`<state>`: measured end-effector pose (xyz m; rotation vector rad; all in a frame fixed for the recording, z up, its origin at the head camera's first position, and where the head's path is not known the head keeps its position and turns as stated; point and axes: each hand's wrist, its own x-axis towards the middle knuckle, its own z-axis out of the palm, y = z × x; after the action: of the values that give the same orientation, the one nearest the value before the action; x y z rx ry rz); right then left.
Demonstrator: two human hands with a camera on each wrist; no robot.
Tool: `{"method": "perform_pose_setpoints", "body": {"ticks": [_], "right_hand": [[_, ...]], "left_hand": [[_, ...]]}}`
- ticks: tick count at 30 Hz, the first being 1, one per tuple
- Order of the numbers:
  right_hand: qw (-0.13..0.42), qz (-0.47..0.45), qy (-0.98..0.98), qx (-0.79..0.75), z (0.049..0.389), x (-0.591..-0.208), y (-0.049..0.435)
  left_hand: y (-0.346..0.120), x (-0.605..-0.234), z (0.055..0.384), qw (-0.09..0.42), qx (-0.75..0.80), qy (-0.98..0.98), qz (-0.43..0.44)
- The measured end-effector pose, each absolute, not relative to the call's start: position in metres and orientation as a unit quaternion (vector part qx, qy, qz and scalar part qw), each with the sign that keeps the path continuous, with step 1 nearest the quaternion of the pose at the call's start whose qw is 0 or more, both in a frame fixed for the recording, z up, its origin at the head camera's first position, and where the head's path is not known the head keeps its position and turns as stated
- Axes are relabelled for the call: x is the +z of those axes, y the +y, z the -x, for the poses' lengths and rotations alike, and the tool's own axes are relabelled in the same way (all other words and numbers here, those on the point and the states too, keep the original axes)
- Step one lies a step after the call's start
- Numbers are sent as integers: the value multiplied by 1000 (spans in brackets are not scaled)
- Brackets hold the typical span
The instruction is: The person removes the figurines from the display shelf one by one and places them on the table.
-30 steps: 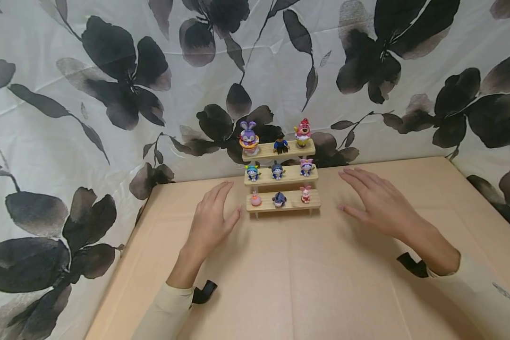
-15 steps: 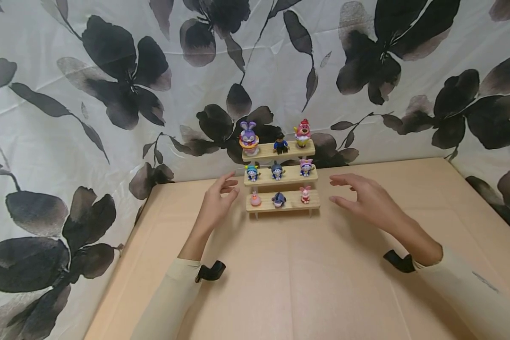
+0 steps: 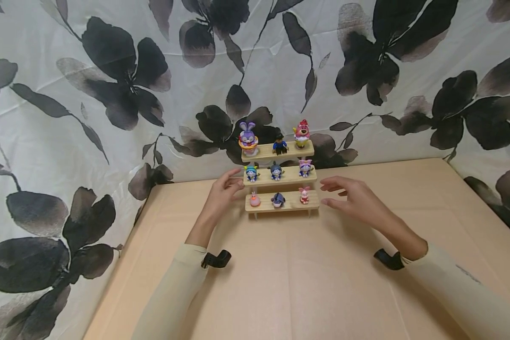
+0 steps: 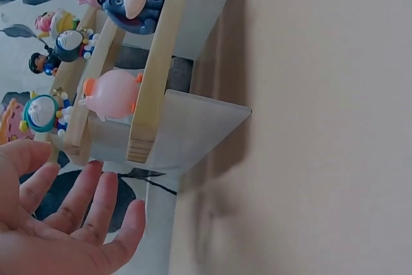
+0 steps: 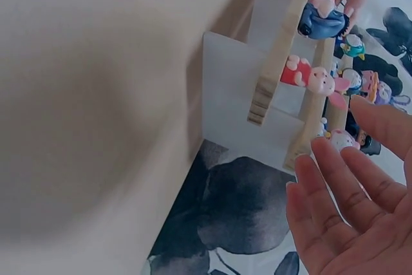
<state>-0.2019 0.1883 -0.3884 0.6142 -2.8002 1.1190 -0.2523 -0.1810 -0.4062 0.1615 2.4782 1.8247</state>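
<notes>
A three-tier wooden display stand (image 3: pixel 291 176) with pale side supports stands at the back of the table. My left hand (image 3: pixel 221 196) is at its left end, fingertips beside the middle tier and relaxed in the left wrist view. Just off the other end, my right hand (image 3: pixel 356 200) has thumb and fingers apart, holding nothing. On the lowest tier sit a round pink figurine (image 4: pixel 114 94), a blue donkey figurine (image 4: pixel 135 9) and a pink piglet figurine (image 5: pixel 315 80). The middle tier bears three small hatted figurines, including one in a pink hat (image 3: pixel 305 168).
The top tier carries a purple rabbit figurine (image 3: pixel 248 139), a dark-haired figurine in blue (image 3: pixel 279 144) and a pink bear figurine (image 3: pixel 301 134). Behind the table (image 3: pixel 289 274) hangs a white cloth (image 3: pixel 280 75) with dark flowers. Black straps show at both wrists.
Both hands have moved inward from either side to the ends of the stand, the left one also forward. The stand and its figurines stay in place.
</notes>
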Motion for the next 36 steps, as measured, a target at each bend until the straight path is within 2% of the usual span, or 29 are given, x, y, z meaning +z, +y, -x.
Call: {"method": "perform_pose_setpoints", "body": {"ticks": [15,36], "right_hand": [[22,-213,-901,377,207,-394,177],[18,-213,-889,406,216,-402,158]], "left_hand": [[-181,-417,268,84,660,746,-9],[-178,-415,272,88,668,739,1]]}}
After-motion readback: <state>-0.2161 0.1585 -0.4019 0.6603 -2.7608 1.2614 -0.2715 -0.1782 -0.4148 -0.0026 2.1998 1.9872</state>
